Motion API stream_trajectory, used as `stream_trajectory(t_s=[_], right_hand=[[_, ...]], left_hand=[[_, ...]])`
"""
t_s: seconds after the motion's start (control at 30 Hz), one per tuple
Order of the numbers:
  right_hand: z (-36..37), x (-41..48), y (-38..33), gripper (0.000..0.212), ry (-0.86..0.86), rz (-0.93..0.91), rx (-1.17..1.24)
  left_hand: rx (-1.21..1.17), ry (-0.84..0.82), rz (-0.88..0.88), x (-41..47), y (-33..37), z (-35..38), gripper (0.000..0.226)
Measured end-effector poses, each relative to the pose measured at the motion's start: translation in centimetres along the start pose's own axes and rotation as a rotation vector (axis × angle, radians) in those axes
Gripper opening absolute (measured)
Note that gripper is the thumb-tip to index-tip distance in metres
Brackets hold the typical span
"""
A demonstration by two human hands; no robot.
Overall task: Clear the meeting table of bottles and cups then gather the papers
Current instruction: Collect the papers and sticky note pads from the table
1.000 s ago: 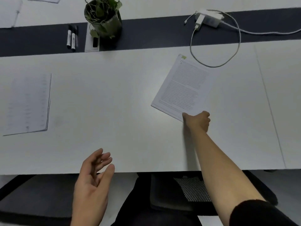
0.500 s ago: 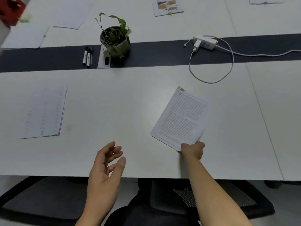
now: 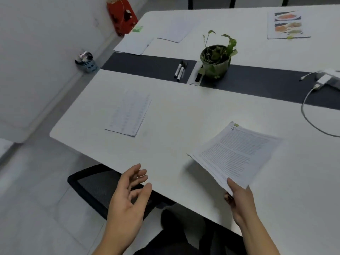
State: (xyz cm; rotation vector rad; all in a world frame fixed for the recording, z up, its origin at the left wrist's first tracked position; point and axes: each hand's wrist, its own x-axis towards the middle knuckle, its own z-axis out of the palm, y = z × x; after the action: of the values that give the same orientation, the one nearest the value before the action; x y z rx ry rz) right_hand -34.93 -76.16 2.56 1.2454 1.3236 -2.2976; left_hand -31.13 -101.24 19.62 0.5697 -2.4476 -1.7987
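My right hand (image 3: 239,201) pinches the near corner of a clipped, printed paper bundle (image 3: 237,153), which is lifted slightly off the white meeting table (image 3: 174,115). My left hand (image 3: 128,197) hovers open at the table's near edge, holding nothing. A second paper (image 3: 129,113) lies flat to the left. More papers lie across the dark centre strip: two white ones (image 3: 134,44) (image 3: 177,30) and a colour-printed sheet (image 3: 288,24). No bottles or cups show on the table.
A potted plant (image 3: 215,61), two markers (image 3: 180,70) and a white charger with cable (image 3: 323,80) sit on or near the dark strip. A black chair (image 3: 95,188) stands under the table edge. On the floor stand a small bin (image 3: 88,65) and a red bag (image 3: 121,15).
My right hand has drawn the clipped bundle toward me and raised it off the table. The view has swung left and up, showing the table's end and the floor.
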Motion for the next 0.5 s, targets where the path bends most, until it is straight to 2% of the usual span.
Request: stream_trajectory(t_s=[0.1,0.23,0.33,0.5], right_hand=[[4.3,-0.3,-0.3,0.038,-0.096,-0.022,-0.056],[9.8,-0.1,0.0,0.038,-0.137,-0.103,-0.154],[13.2,-0.6,0.5,0.034,-0.072,-0.147,-0.196],[18.6,-1.4,2.4,0.027,0.087,-0.183,-0.202]], left_hand=[[0.011,0.071,-0.012,2.9,-1.4,-2.9,0.045],[0.188,0.031,-0.03,10.9,-5.0,-6.8,0.043],[0.368,-0.039,-0.052,19.8,-8.4,-9.3,0.05],[0.606,-0.064,-0.212,37.0,-14.4,-11.8,0.081]])
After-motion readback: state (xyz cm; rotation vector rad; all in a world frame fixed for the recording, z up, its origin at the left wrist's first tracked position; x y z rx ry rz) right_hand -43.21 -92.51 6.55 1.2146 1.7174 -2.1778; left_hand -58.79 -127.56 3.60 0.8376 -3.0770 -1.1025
